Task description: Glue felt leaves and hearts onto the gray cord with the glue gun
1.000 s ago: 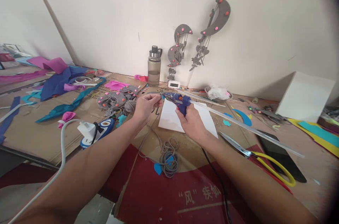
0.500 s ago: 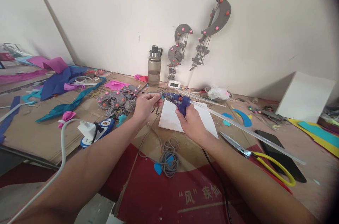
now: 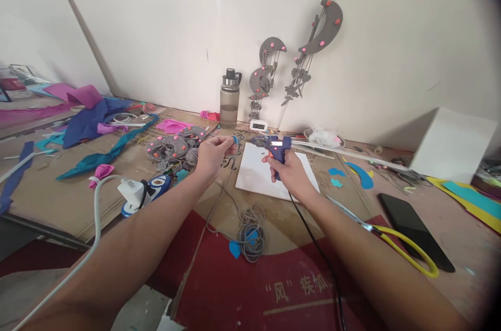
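My left hand (image 3: 214, 156) pinches a small blue piece (image 3: 235, 140) between thumb and fingertips, just left of the white paper (image 3: 258, 179). Over that paper, my right hand (image 3: 290, 172) is wrapped round the handle of a blue glue gun (image 3: 277, 149). The gun's nozzle points left, a short gap from the blue piece. A long clear glue stick (image 3: 352, 153) runs out of its back to the right, and a black cord hangs below. Nearer to me lies a coil of grey cord (image 3: 251, 247) with blue pieces in and beside it.
Scissors (image 3: 368, 226) and a black phone (image 3: 415, 232) lie at the right. A bottle (image 3: 229, 101) and small clock (image 3: 258, 125) stand by the wall. Grey crescents (image 3: 168, 148) and a power strip (image 3: 159, 183) are at the left.
My right hand has drawn the glue gun right, away from my left fingertips, and its glue stick now lies at a flatter angle. The blue piece shows more clearly.
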The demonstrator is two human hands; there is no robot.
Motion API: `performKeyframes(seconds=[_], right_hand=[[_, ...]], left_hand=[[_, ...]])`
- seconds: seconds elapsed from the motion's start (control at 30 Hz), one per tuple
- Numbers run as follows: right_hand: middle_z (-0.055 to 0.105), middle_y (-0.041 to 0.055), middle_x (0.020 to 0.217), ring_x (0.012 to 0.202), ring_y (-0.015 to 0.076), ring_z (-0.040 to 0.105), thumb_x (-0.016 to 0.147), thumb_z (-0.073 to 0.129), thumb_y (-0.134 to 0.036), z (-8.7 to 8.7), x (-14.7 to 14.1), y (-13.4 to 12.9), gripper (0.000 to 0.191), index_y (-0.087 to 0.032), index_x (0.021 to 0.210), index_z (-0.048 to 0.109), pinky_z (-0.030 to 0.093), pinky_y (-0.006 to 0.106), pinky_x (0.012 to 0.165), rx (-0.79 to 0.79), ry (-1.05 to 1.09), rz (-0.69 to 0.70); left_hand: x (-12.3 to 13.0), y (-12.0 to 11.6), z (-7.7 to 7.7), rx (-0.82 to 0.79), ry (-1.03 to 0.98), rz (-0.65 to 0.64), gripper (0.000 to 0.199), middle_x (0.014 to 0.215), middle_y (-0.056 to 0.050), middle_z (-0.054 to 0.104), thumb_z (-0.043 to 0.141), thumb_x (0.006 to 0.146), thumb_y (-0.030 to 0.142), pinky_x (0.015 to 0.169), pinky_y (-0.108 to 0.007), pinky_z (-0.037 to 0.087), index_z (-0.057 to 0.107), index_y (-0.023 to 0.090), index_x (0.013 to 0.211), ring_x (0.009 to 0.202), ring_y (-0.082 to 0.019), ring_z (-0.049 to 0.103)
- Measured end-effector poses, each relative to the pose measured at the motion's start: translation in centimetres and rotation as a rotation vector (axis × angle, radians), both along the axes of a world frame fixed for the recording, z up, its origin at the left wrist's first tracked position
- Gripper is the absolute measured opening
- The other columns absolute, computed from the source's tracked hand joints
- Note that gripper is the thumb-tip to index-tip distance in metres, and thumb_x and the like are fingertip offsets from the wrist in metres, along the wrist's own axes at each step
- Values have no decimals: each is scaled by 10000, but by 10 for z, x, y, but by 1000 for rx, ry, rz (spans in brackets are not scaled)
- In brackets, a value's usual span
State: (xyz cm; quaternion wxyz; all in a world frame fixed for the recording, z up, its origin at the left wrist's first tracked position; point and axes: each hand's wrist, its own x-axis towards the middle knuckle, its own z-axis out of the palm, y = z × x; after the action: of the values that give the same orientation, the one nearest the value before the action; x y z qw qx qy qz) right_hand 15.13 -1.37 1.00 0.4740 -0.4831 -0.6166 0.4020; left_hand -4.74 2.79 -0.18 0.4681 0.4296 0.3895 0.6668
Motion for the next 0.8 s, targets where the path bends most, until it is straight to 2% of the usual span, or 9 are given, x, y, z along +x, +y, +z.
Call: performKeyframes(seconds=[0.07,0.17,0.3,0.4,0.47,0.53,0.6,0.67,0.8], right_hand=[[658,38,844,500,93,509,719,596,-248,0,8,8,228,-196,898,465,488,253,413,-128,37,-12],[675,62,772,494,105,539,703,613,-213,-1,23,17,157,-163,831,537,513,266,427,-301,-35,-32],[673,87,653,493,144,577,736,639,-281,-8,40,28,146,-147,726,583,525,292,455,-396,-189,-29],[642,86,577,481,162,576,772,618,-389,-11,48,32,268,-165,631,570,488,299,481,-268,-500,-104],[619,87,566,535,181,588,779,604,-417,-9,49,30,319,-181,574,539,477,320,554,-76,-778,-237],[625,91,632,648,205,607,789,585,-384,-5,44,25,262,-187,621,541,474,347,651,135,-907,-346],[641,90,757,746,205,607,806,545,-326,1,33,16,150,-186,750,544,471,359,723,294,-812,-355],[639,78,857,796,186,600,819,513,-305,6,17,7,114,-194,842,503,476,352,760,363,-573,-262],[625,74,1070,976,165,605,774,585,-329,7,-21,-2,267,-230,932,394,480,349,851,233,-28,32]], left_hand=[[-2,1,-2,31,86,35,246,637,-22,639,745,643,341,612,-268,502,675,118,720,564,-113,579],[-3,-1,-2,90,228,80,237,642,-29,653,709,694,355,609,-262,492,688,130,764,566,-122,588],[0,-10,3,161,355,109,199,609,-23,646,680,728,347,595,-241,461,691,150,757,554,-122,578],[5,-17,9,206,408,112,163,590,-14,631,657,742,318,582,-235,442,679,157,734,542,-119,563],[8,-21,13,218,440,118,139,592,-9,629,643,746,293,575,-235,429,672,159,721,533,-115,551],[10,-25,15,222,467,126,120,591,-3,626,633,748,274,573,-236,416,675,164,720,525,-113,538],[11,-27,16,239,494,137,109,593,-2,624,632,748,264,578,-239,408,684,171,725,531,-114,526],[11,-27,15,288,540,172,91,637,-11,639,641,740,255,597,-242,406,693,181,732,564,-120,527],[11,-28,12,441,710,236,78,735,-31,659,631,746,226,650,-253,405,704,198,748,645,-137,542]])
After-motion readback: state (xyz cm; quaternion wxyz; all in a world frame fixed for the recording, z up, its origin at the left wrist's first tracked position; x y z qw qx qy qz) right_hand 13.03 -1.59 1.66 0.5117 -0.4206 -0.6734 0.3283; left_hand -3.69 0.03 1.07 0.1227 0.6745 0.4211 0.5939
